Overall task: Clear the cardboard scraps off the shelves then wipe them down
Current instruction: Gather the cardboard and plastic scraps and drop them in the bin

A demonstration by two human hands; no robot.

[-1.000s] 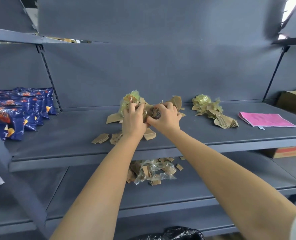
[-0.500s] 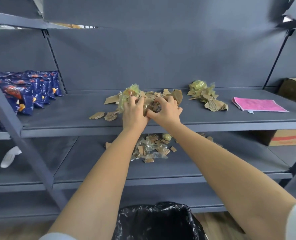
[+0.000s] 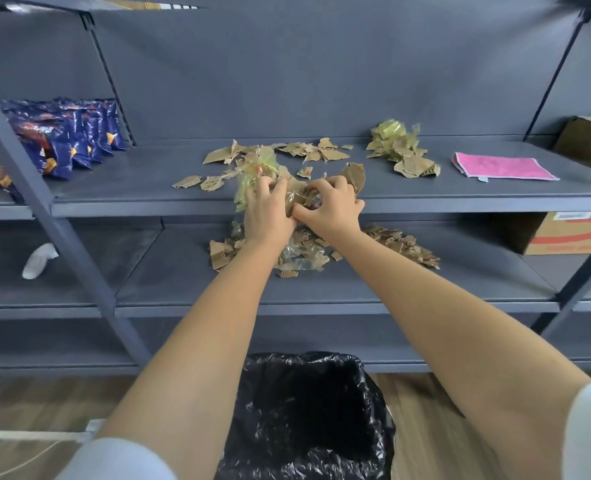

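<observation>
At the front edge of the upper grey shelf (image 3: 141, 199), my left hand (image 3: 264, 211) and my right hand (image 3: 330, 206) together grip a bundle of cardboard scraps and yellowish plastic film (image 3: 252, 174). Loose cardboard scraps (image 3: 307, 150) lie scattered on that shelf behind my hands, and a second heap with crumpled film (image 3: 399, 150) lies to the right. More scraps and clear plastic (image 3: 307, 254) cover the lower shelf (image 3: 169, 289) under my wrists. A pink cloth (image 3: 501, 165) lies flat on the upper shelf at the right.
A bin lined with a black bag (image 3: 307, 410) stands on the floor below my arms. Blue snack bags (image 3: 65, 140) fill the upper shelf's left bay. Cardboard boxes (image 3: 571, 233) sit at the right on both shelves. A white object (image 3: 37, 261) lies at lower left.
Both hands have dragged the gathered bundle forward from mid-shelf to the shelf's front edge, leaving scraps behind. The view has tilted down, so the black-lined bin shows.
</observation>
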